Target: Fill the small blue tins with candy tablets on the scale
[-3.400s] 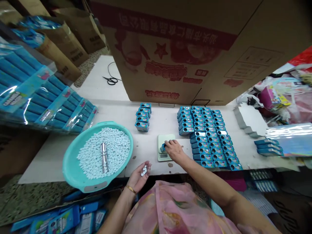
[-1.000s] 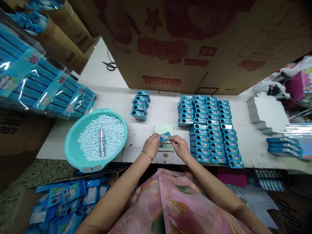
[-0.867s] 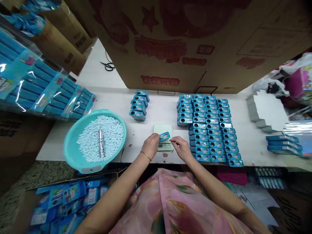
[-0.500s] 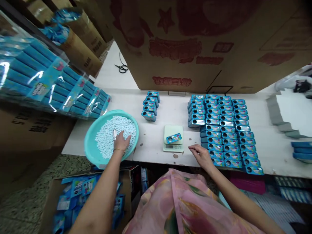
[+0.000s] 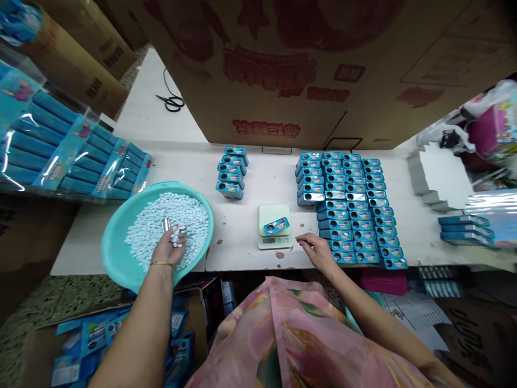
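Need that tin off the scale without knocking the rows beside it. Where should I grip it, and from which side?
Pinch the blue tin across its two long edges, coming from above and the near side. It lies flat and slightly skewed on the scale, with bare table around it; the right hand rests closest, while the left hand is in the teal basin.

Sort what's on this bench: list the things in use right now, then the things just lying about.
In use:
left hand, scooping pale blue tablets
teal basin
blue tin on the scale
right hand, empty beside the scale

Lying about:
scissors
big cardboard box
wrapped blue packs
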`<state>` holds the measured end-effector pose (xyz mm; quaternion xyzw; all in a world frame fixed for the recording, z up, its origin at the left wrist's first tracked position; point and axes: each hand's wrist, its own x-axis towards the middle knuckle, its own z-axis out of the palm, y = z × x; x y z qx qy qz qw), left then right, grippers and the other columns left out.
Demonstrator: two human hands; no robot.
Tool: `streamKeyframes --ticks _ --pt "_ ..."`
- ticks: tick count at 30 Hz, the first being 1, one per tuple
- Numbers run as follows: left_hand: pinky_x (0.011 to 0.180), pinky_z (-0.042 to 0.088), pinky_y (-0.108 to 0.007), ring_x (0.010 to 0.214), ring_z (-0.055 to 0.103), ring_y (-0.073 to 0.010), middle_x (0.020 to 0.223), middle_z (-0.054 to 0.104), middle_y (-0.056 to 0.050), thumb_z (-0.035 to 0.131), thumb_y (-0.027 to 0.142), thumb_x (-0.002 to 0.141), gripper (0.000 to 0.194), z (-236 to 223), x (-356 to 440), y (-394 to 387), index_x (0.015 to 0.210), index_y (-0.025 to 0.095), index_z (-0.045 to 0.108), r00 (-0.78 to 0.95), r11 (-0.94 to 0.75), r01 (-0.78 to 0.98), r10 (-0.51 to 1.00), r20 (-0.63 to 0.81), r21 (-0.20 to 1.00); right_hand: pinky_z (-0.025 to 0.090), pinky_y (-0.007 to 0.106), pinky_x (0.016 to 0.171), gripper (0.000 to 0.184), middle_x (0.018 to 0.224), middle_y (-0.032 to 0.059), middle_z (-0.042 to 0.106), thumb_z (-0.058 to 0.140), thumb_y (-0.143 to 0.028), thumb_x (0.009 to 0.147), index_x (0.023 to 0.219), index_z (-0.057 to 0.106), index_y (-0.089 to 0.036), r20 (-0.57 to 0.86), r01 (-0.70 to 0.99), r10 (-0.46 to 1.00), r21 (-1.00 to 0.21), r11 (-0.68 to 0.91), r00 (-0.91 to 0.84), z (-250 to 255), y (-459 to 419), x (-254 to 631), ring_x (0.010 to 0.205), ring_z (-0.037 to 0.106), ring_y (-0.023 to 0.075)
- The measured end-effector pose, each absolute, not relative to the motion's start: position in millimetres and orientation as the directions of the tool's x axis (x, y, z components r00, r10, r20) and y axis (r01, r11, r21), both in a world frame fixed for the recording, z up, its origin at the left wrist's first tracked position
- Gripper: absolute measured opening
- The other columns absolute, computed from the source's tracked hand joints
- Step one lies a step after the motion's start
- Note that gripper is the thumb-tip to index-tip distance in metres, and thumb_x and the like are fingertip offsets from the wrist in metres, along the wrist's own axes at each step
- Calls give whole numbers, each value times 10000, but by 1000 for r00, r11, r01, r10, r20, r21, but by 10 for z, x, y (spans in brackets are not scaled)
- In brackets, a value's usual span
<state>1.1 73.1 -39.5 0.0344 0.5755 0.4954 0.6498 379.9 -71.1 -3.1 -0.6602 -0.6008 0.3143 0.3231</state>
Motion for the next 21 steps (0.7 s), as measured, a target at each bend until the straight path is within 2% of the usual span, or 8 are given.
streamKeyframes --ticks 2,6,9,11,13,17,19,21 --pt "379 344 -115 471 432 -37 685 511 -16 437 153 706 82 -342 -56 680 772 139 483 -87 399 -757 724 -685 517 441 256 678 174 803 30 622 453 -182 785 842 616 -198 -25 599 997 -798 -60 67 -33 -673 3792 745 573 136" --pt "400 406 -165 492 481 -71 652 520 -23 372 307 754 168 -312 -99 582 744 167 464 -117 219 -874 770 -627 433 439 253 680 173 786 27 620 451 -183 787 852 611 -196 1 605 1000 -796 -3 6 -5 -562 3718 742 571 132" --pt "340 345 -111 380 402 -29 526 451 30 348 275 777 159 -298 -62 541 684 168 420 -98 160 -922 784 -613 352 436 250 691 177 798 23 618 440 -186 798 862 605 -200 26 606 998 -794 51 -50 41 -477 3613 750 567 127" --pt "328 330 -92 363 386 -14 523 449 42 374 213 761 89 -274 -19 520 696 165 412 -53 163 -936 809 -585 311 431 252 705 194 833 24 608 421 -181 809 896 592 -208 44 639 995 -764 90 -88 72 -419 3532 776 558 128" --pt "338 347 -84 387 415 -14 558 472 35 388 177 739 31 -239 27 497 730 161 412 -31 151 -949 830 -557 278 421 267 723 218 873 43 592 402 -168 814 944 574 -203 59 737 994 -668 108 -92 91 -345 3459 815 537 147" --pt "376 382 -66 437 461 -16 572 476 31 376 128 721 44 -149 93 438 749 157 394 -22 94 -977 846 -532 191 390 309 713 230 871 97 568 399 -120 799 936 577 -167 26 926 995 -365 98 -95 82 -163 3377 824 485 200" --pt "400 400 -68 467 480 -19 593 489 28 393 111 708 64 -89 125 393 751 159 397 -7 113 -973 855 -519 200 377 311 700 230 845 100 564 406 -92 785 901 589 -167 -19 940 985 -303 160 -173 63 -97 3370 793 472 201" --pt "423 421 -80 493 495 -25 617 504 23 409 105 699 74 -25 184 332 748 161 413 -4 130 -964 863 -505 231 370 310 702 243 855 91 562 405 -88 785 919 587 -176 -35 925 970 -309 219 -242 49 -77 3371 788 464 196"
